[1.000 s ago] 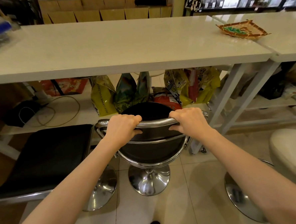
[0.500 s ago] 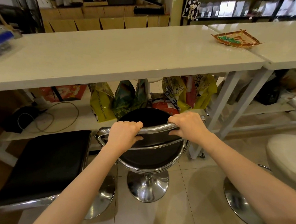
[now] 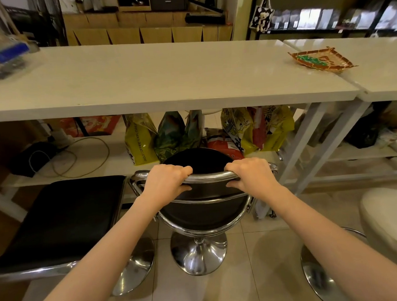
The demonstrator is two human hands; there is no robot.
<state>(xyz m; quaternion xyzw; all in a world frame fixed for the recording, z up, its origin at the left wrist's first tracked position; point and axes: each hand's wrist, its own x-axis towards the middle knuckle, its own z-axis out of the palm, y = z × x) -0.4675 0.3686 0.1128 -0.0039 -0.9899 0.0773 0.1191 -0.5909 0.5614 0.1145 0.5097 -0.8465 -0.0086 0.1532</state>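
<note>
A black bar stool (image 3: 203, 212) with a chrome frame and round chrome base stands in front of me, facing a long white counter (image 3: 156, 83). Both hands hold the chrome rail along the top of its low backrest. My left hand (image 3: 165, 181) grips the rail's left part, fingers curled over the top and thumb below. My right hand (image 3: 251, 174) grips the right part the same way. The stool's seat front lies just under the counter's front edge.
A square black stool (image 3: 57, 219) stands close on the left, a cream stool (image 3: 390, 217) on the right. Coffee bags (image 3: 141, 140) and cables sit on the low shelf under the counter. A woven tray (image 3: 322, 60) lies on the counter's right end.
The view has tilted up and the stool sits slightly lower in frame; it seems to have slid a little toward the counter. Both hands keep the same grip on the rail.
</note>
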